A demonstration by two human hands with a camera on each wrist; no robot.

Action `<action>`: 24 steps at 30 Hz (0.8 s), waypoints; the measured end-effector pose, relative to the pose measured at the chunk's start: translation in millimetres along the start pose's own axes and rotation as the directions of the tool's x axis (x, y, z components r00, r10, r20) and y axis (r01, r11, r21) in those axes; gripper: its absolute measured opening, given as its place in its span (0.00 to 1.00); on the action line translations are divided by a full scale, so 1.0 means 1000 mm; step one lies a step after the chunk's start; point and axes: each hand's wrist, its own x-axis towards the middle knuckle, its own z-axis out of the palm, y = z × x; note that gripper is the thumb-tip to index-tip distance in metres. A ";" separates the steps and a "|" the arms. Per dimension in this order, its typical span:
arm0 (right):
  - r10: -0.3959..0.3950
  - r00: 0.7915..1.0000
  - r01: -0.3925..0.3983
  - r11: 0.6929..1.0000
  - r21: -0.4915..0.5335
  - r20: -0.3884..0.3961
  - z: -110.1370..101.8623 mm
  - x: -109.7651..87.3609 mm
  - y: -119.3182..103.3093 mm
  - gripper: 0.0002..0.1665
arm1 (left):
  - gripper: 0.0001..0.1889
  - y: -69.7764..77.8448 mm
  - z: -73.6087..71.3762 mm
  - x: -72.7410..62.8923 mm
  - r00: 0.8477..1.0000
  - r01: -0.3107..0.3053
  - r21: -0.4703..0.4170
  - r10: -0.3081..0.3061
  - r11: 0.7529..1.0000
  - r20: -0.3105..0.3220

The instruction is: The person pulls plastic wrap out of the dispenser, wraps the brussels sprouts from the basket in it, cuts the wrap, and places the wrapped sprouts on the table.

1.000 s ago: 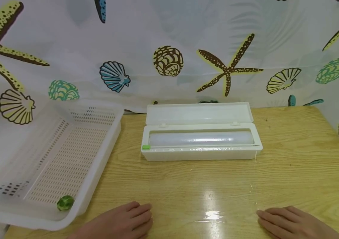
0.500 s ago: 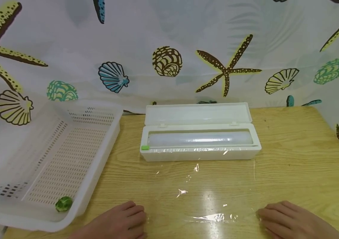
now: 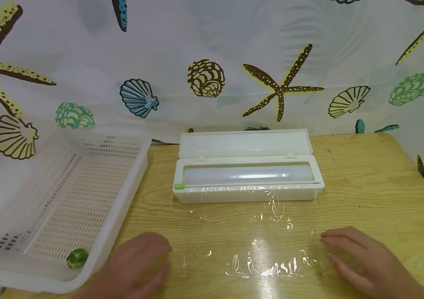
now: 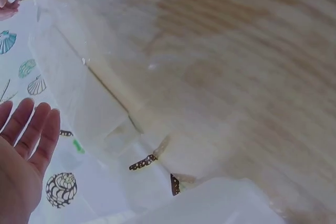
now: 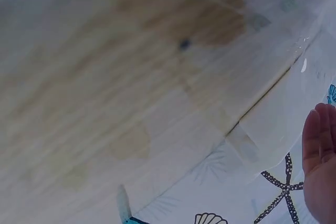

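Note:
A sheet of clear plastic wrap (image 3: 234, 245) stretches over the wooden table from a white wrap dispenser (image 3: 249, 196), wrinkled and glinting along its near part. The dispenser's lid stands raised at the back, and the wrap roll (image 3: 247, 174) shows inside. By the sheet's left edge is my left hand (image 3: 133, 263), slightly blurred, thumb apart from the fingers. My right hand (image 3: 361, 257) is at the right edge with its thumb likewise spread. Both wrist views show relaxed fingers: the left hand (image 4: 26, 153) and the right hand (image 5: 321, 163) grip nothing.
At the left stands a white perforated basket (image 3: 131, 187) with a small round leafy green vegetable (image 3: 77, 258) in its near corner. A green tab (image 3: 179, 186) sits on the dispenser's left end. Behind the table (image 3: 369, 187) hangs a shell-patterned cloth (image 3: 242, 37).
Both hands have moved from lying flat at the sheet's near corners to lifted, with thumbs spread. The wrap has gone from smooth to wrinkled. The view has shifted slightly.

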 end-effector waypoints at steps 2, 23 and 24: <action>0.083 0.997 -0.083 0.996 0.041 -0.005 0.000 0.001 0.000 0.25 | 0.18 0.001 -0.004 0.001 0.999 0.048 -0.007 -0.048 0.999 -0.021; 0.497 0.867 -0.487 0.858 0.162 -0.030 -0.003 0.026 0.011 0.25 | 0.17 0.002 -0.047 0.024 0.765 0.581 -0.315 -0.636 0.751 -0.105; 0.511 0.859 -0.500 0.850 0.169 -0.028 -0.003 0.027 0.012 0.25 | 0.17 -0.001 -0.047 0.023 0.766 0.563 -0.343 -0.630 0.752 -0.125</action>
